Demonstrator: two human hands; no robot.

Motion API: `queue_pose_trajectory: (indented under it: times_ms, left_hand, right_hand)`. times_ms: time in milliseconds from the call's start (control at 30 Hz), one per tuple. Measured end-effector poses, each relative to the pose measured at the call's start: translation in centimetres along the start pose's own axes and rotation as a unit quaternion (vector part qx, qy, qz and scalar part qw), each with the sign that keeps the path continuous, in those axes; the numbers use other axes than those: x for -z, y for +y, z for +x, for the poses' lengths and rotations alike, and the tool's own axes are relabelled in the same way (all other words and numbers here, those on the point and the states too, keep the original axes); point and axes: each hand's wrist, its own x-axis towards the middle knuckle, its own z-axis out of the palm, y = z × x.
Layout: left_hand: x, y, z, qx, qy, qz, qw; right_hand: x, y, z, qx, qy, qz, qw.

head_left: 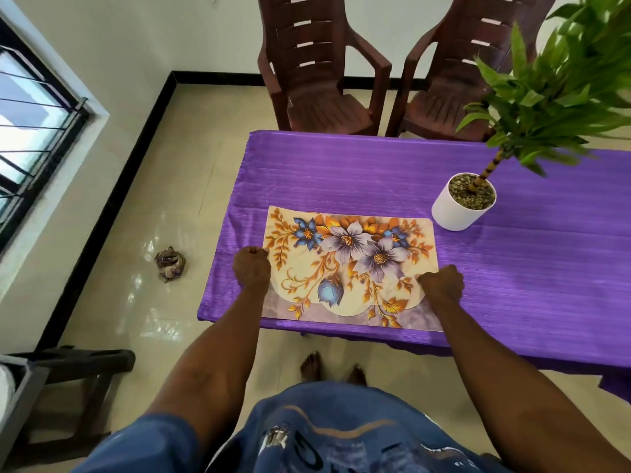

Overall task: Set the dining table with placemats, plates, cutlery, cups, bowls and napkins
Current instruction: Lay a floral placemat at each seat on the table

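A purple cloth with fine ribbed stripes and a satin sheen point(358, 172) covers the counter. On it lies a flat floral-printed placemat point(351, 268), smooth and softly matt. The white cylindrical plant pot point(456, 213) looks smooth and matt, filled with rough gravel point(473, 192). Two dark red-brown chairs of moulded plastic point(321, 63) show a dull gloss. The cream floor tiles point(164, 186) are polished and reflective. A crumpled printed cloth point(170, 262) lies on them.
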Motion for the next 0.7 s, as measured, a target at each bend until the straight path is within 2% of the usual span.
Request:
queue_pose_trajectory:
  times_ms: [200, 400, 533, 700]
  left_hand:
    - [-0.8, 0.0, -0.1, -0.017, 0.003, 0.028, 0.999]
    - [-1.3, -0.2, -0.3, -0.035, 0.026, 0.065, 0.997]
    - [-0.9, -0.3, -0.2, -0.051, 0.048, 0.097, 0.993]
    - [-0.7, 0.4, -0.8, -0.041, 0.074, 0.058, 0.995]
  right_hand:
    - [0.8, 0.5, 1.0, -0.034, -0.029, 0.148, 0.988]
    - [0.9, 0.3, -0.1, 0.005, 0.026, 0.128, 0.991]
    - [0.3, 0.7, -1.6, 0.022, 0.053, 0.186, 0.981]
    - [0.4, 0.9, -1.9, 0.078, -0.009, 0.216, 0.973]
